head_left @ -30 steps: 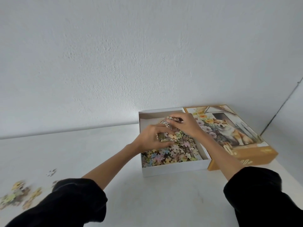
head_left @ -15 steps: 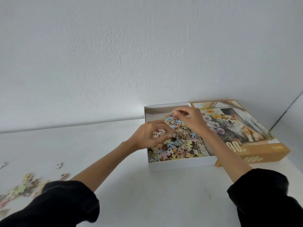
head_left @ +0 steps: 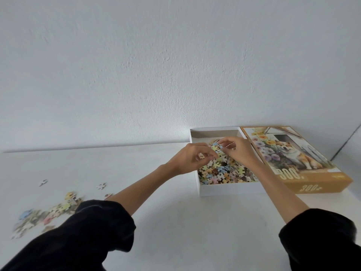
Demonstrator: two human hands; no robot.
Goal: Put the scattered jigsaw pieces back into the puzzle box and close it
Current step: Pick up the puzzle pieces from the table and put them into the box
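Note:
The white puzzle box (head_left: 230, 189) stands open on the white table, heaped with pastel jigsaw pieces (head_left: 222, 173). Both my hands hover over the heap. My left hand (head_left: 190, 158) has curled fingers and pinches a few pieces. My right hand (head_left: 239, 150) is also curled, pinching pieces at its fingertips above the pile. The box lid (head_left: 297, 155), orange with a dog and flowers picture, lies face up right of the box, touching it. A scattered pile of pieces (head_left: 45, 216) lies at the left on the table, blurred.
A few single loose pieces (head_left: 101, 186) lie between the pile and the box; another loose piece (head_left: 43, 182) lies farther left. The white wall (head_left: 156, 75) rises right behind the box. My black sleeves fill the bottom corners.
The view has shifted, bringing more of the scattered pile into sight at the left. Both hands stay over the box, fingers working pieces loose onto the heap.

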